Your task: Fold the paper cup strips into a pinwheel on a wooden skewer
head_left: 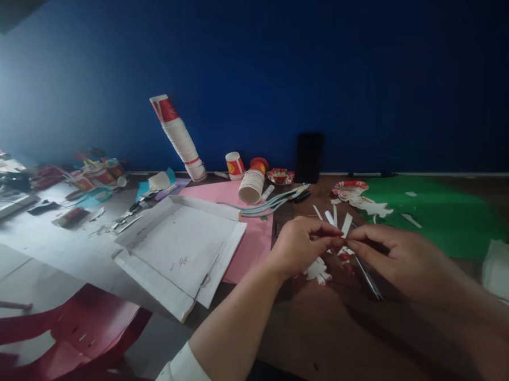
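My left hand (300, 244) and my right hand (388, 248) meet over the brown table, fingers pinched together. Between them is a cut paper cup (347, 224), its white side split into strips that fan outward. Red print shows on it below the fingertips. Under my right hand lies a slim metallic tool (369, 279), perhaps scissors, its upper part hidden. A white cut-paper piece (318, 271) with scalloped edges rests below my left fingers. Behind the hands, another cut cup (356, 197) lies flattened with curled red and white strips.
A flattened white box (174, 254) lies left on pink paper (243, 247). A tall leaning cup stack (180, 138), a shorter stack (252, 185), grey cables (262, 207) and a black phone-like slab (309, 156) stand or lie along the wall. Green paper (444, 223) lies right; a red chair (89, 329) stands lower left.
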`<action>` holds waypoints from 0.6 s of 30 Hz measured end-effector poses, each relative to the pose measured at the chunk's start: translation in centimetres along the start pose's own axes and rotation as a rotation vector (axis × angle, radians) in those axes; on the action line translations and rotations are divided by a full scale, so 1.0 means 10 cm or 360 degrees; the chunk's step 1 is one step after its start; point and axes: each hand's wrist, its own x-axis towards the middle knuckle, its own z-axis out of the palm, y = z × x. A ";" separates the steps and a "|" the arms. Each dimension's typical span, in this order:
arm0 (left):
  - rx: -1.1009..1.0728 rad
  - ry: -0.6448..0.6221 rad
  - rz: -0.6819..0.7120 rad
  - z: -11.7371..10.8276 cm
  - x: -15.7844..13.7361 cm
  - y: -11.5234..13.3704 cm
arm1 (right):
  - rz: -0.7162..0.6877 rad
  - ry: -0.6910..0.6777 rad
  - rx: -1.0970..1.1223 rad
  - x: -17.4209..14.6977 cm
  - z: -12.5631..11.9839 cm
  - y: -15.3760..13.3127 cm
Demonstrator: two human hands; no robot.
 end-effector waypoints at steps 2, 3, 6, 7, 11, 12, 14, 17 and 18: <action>0.0021 -0.0022 0.0061 -0.01 0.00 0.01 | 0.0004 -0.0037 0.0002 0.00 -0.01 0.01; 0.0052 -0.0030 0.0099 -0.01 0.00 0.01 | 0.0012 -0.0058 -0.0001 0.00 -0.01 0.01; 0.0179 -0.0024 0.0196 -0.02 0.00 0.01 | 0.0033 -0.0132 -0.0021 0.00 -0.01 0.02; 0.0220 -0.0016 0.0221 -0.03 0.00 0.01 | 0.0037 -0.0147 -0.0030 0.00 -0.01 0.02; 0.0338 -0.0015 0.0334 -0.04 0.00 -0.01 | 0.0021 -0.0161 -0.0061 -0.01 0.02 0.04; 0.0361 -0.0018 0.0345 -0.04 0.01 -0.01 | 0.0015 -0.0149 -0.0066 -0.01 0.02 0.04; 0.0401 -0.0020 0.0329 -0.04 0.01 -0.02 | 0.0013 -0.0117 -0.0073 -0.02 0.04 0.05; 0.0436 -0.0033 0.0267 -0.05 0.01 -0.01 | 0.0028 -0.0072 -0.0121 -0.02 0.06 0.07; 0.0435 -0.0036 0.0252 -0.05 0.01 -0.01 | 0.0020 -0.0066 -0.0153 -0.02 0.07 0.08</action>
